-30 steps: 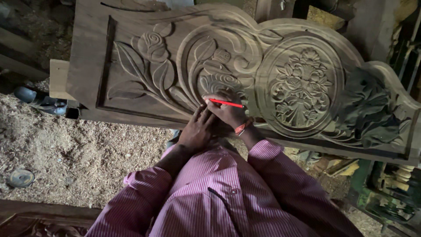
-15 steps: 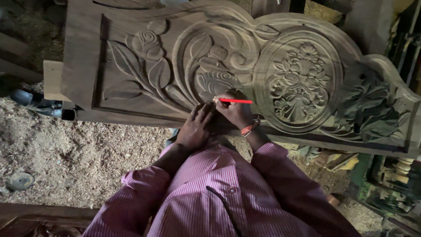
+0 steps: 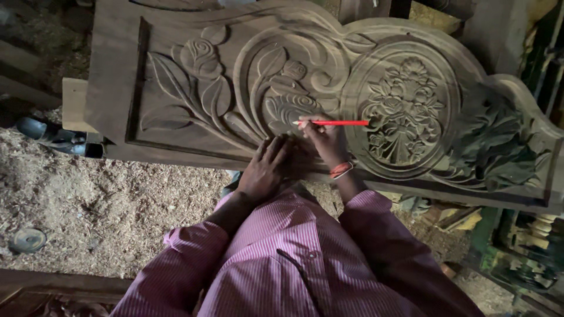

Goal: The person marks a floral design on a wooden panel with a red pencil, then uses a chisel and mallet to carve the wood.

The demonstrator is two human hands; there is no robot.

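My right hand [image 3: 322, 140] is closed around a slim red pencil [image 3: 332, 122], pinching it between thumb and fingertips so that it lies almost level across the carving, its pale tip pointing to my left and its long end reaching towards the round medallion [image 3: 405, 111] of carved flowers. The pencil's tip sits at the lower edge of a carved rosebud and leaf spray inside an oval scroll, on the big dark wooden panel with its scalloped top edge [image 3: 247, 82] that stands propped in front of me. A red band [image 3: 341, 169] circles my right wrist, just below the hand.

My left hand [image 3: 265, 167] is open and flat, fingers spread and lying on the lower border of the panel, just beside my right hand and touching the wood (it holds nothing). Both my arms come up from sleeves of a pink striped shirt [image 3: 294, 264].

Further left on the panel there is a carved rose with long leaves [image 3: 200, 76], and on the far right a darker, deeper cluster of leaves [image 3: 499, 141]. Below the panel the ground is covered in pale wood shavings [image 3: 88, 211], with a small round dark lid [image 3: 27, 239] lying in them near the left edge.
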